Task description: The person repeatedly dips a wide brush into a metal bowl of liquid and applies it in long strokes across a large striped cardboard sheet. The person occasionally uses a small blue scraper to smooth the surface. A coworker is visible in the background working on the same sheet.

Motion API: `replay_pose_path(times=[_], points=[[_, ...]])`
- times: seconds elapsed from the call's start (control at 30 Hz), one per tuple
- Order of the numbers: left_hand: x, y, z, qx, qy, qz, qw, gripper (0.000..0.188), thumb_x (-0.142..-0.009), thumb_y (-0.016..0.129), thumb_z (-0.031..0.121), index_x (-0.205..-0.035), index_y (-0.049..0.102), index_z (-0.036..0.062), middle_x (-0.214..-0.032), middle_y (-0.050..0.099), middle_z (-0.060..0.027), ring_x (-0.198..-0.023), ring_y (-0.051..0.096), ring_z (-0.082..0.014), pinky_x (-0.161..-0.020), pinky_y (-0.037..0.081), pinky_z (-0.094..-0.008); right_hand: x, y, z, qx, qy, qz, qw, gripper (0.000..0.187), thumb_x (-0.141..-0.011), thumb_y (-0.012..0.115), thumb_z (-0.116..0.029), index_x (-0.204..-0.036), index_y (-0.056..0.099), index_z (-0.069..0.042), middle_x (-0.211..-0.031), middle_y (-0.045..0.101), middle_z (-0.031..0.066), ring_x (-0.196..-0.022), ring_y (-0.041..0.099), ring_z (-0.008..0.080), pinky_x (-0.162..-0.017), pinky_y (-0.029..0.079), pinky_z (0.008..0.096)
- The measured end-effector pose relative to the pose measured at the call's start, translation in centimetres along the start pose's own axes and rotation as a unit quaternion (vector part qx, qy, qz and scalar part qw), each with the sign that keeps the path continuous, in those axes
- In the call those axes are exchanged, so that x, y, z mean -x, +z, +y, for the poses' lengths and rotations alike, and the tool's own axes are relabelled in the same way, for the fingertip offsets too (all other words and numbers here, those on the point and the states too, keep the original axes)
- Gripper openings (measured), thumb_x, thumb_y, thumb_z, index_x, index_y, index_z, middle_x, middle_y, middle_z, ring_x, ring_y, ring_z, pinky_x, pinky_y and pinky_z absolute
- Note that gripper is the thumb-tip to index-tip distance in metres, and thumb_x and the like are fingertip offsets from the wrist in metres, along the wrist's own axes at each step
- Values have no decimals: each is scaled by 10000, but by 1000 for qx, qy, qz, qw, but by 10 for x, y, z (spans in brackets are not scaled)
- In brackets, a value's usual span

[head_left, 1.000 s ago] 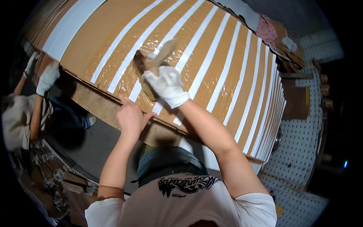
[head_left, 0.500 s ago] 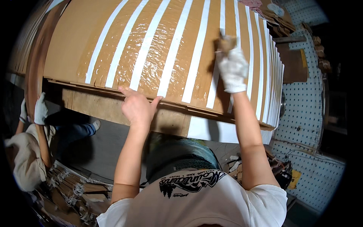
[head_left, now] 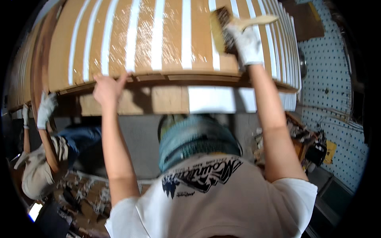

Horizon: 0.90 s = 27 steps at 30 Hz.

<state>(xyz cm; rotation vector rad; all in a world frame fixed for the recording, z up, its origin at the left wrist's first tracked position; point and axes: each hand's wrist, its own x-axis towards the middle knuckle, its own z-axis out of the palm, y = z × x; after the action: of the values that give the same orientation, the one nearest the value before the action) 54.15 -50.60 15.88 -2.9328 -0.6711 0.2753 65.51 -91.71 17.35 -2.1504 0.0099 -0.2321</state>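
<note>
A wide flat brush with a pale wooden handle [head_left: 260, 20] is in my gloved right hand [head_left: 247, 45], fingers closed round it. Its dark bristles lie over the fanned cardboard sheets [head_left: 200, 43], toward their right side. White strips [head_left: 157, 35] alternate with brown bands across the sheets, and the middle has a wet-looking shine. At the sheets' near edge rests my bare left hand [head_left: 108, 89], thumb and forefinger spread against it; its other fingers are partly hidden and blurred.
A long brown board [head_left: 41, 59] lies over the sheets at left. Beside it are a co-worker's gloved hands [head_left: 47, 109]. Under the sheets stands a wooden support [head_left: 168, 99] with a white panel. A dotted pale-blue surface [head_left: 325, 75] runs along the right. Scraps [head_left: 89, 198] cover the lower left floor.
The brush has moved right across the strips and turned, its handle now pointing right. My left hand stays at about the same place on the edge. The whole view has shifted.
</note>
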Motion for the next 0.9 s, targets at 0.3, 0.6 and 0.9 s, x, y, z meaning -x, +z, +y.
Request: replay_pose_path(times=[0.3, 0.6, 0.9], points=[[48, 76, -15, 310, 36, 133, 941, 770, -912, 653, 505, -1384, 493, -82, -1384, 525, -307, -1290, 536, -366, -1077, 411, -391, 55, -171, 86, -204, 144, 145, 957, 252, -918, 648, -246, -1060, 661, -38, -944, 684, 100, -850, 654, 223, -759, 521, 369], [219, 72, 180, 562, 74, -80, 820, 294, -1029, 559, 247, -1016, 695, -13, -894, 716, -68, -786, 668, -126, -742, 522, -274, 131, -312, 140, -360, 225, 291, 857, 293, -939, 646, -222, -1159, 637, -28, -1014, 671, 74, -912, 646, 207, -817, 543, 345], [315, -59, 343, 545, 329, -595, 491, 543, -1045, 416, 475, -1256, 620, 18, -1304, 604, -147, -1219, 569, -252, -1083, 418, -395, 156, -377, 164, -462, 188, 331, 801, 407, -979, 619, -219, -1311, 561, 10, -1266, 648, 122, -1139, 640, 220, -1017, 505, 365]])
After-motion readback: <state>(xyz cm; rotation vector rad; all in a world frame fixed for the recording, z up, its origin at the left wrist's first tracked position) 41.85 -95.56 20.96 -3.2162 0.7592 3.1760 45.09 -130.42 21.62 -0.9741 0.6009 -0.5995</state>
